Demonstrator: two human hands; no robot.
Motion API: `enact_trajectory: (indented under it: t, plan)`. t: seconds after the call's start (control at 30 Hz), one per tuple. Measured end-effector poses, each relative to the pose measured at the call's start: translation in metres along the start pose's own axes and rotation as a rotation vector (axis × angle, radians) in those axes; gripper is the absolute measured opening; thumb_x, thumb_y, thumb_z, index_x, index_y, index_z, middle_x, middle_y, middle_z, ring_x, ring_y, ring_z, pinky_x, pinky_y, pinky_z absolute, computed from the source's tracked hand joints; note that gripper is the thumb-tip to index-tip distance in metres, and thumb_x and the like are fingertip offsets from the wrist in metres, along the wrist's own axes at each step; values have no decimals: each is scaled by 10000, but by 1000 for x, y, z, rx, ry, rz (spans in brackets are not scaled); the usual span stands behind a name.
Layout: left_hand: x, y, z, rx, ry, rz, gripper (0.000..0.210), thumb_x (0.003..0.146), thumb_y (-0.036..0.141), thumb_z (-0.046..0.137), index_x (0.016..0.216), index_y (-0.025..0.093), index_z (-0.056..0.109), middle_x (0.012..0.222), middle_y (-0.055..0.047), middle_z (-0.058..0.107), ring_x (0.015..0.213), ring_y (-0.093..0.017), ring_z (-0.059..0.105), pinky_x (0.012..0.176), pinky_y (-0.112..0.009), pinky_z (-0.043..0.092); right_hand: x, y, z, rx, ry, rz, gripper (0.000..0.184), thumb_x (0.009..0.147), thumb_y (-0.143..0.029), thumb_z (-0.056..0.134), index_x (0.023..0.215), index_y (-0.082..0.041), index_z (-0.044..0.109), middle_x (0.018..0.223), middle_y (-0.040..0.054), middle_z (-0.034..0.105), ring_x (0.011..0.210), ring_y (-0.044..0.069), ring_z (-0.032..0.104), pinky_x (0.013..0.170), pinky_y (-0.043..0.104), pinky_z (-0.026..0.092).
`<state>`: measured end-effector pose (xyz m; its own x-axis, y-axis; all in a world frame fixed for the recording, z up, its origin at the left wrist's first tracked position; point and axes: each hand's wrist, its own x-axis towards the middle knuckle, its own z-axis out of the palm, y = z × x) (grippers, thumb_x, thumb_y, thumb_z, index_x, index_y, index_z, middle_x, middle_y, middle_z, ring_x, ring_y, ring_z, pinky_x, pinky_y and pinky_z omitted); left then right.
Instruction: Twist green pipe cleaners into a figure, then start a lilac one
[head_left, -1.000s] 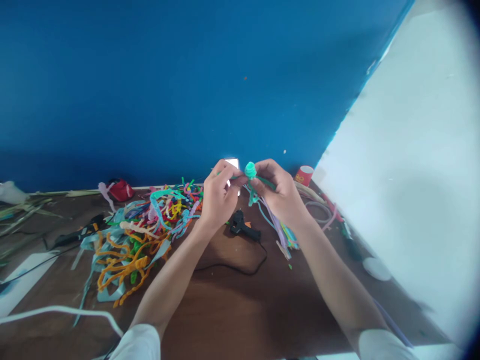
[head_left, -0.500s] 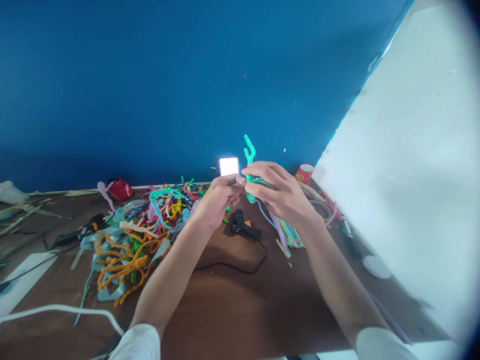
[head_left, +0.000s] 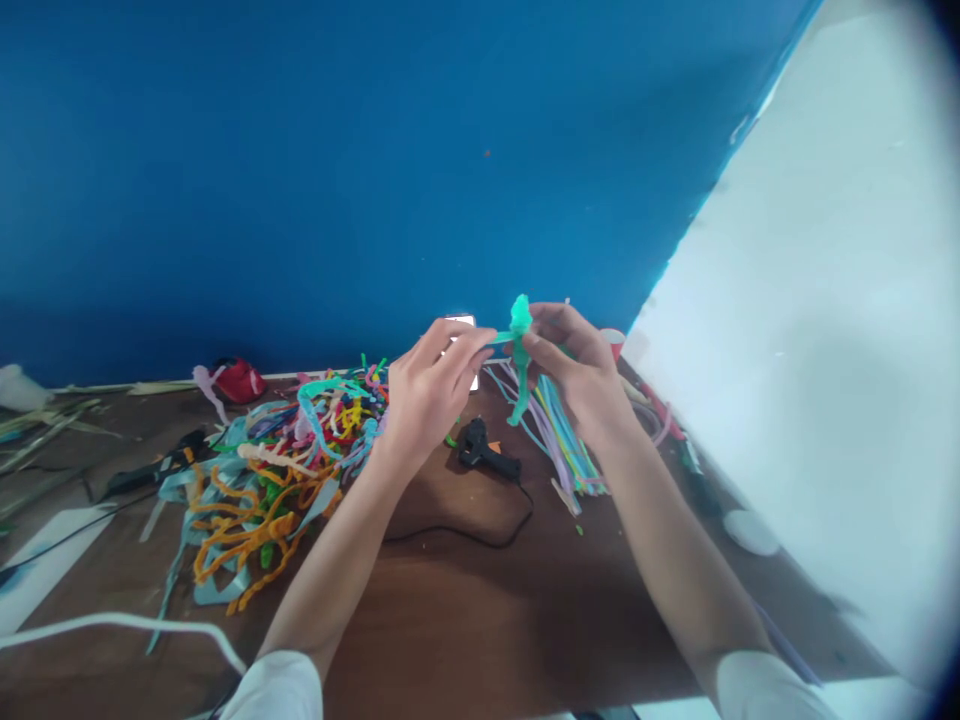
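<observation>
Up over the back of the table, both hands hold a bright green figure twisted from fuzzy pipe cleaners point(head_left: 520, 345). It has a thick knob at the top and a limb hanging down. My left hand point(head_left: 437, 377) pinches a thin green strand that sticks out to the left. Closed round the figure's right side is my right hand point(head_left: 581, 365), thumb against its middle; its other fingers are partly hidden behind. Below the hands lies a black glue gun point(head_left: 486, 450) with a cord. A lit phone point(head_left: 474, 380) stands behind my left hand, mostly covered.
A tangled heap of coloured pipe cleaners point(head_left: 277, 520) spreads on the left. Straight pipe cleaners point(head_left: 566, 450) lie in a bundle at right. A red pouch point(head_left: 240, 380) and a red cup point(head_left: 615, 342) sit near the blue wall. A white cable point(head_left: 135, 621) crosses the lower left.
The green figure has been turned over: its forked end pointed up before, and now the knob is on top. My left hand has shifted up and grips a side strand.
</observation>
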<state>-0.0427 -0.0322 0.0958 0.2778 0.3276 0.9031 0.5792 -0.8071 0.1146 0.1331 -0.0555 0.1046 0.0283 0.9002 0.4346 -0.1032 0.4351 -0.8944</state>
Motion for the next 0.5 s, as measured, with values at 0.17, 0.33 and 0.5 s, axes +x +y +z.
enact_trajectory:
  t: [0.17, 0.33, 0.5]
  plan:
    - [-7, -4, 4, 121, -5, 189, 168, 928, 151, 573, 1068, 207, 648, 978, -49, 710, 891, -150, 654, 764, -262, 473, -1, -7, -3, 166, -110, 255, 276, 740, -354, 790, 940, -197, 681, 765, -7, 589, 593, 97, 490, 541, 262, 400]
    - [-3, 1, 5, 148, -40, 120, 156, 958, 164, 487, 886, 184, 624, 839, -50, 683, 802, -158, 597, 710, -282, 418, -1, -3, -4, 115, -200, 258, 251, 748, -351, 787, 896, -206, 645, 758, -13, 600, 611, 107, 510, 542, 254, 400]
    - [0, 8, 8, -48, -136, -135, 162, 930, 156, 483, 801, 178, 579, 787, -30, 625, 742, -145, 529, 659, -279, 373, -1, 2, -3, -339, -159, -179, 71, 872, -256, 644, 937, -227, 645, 931, 29, 658, 879, 182, 610, 771, 313, 473]
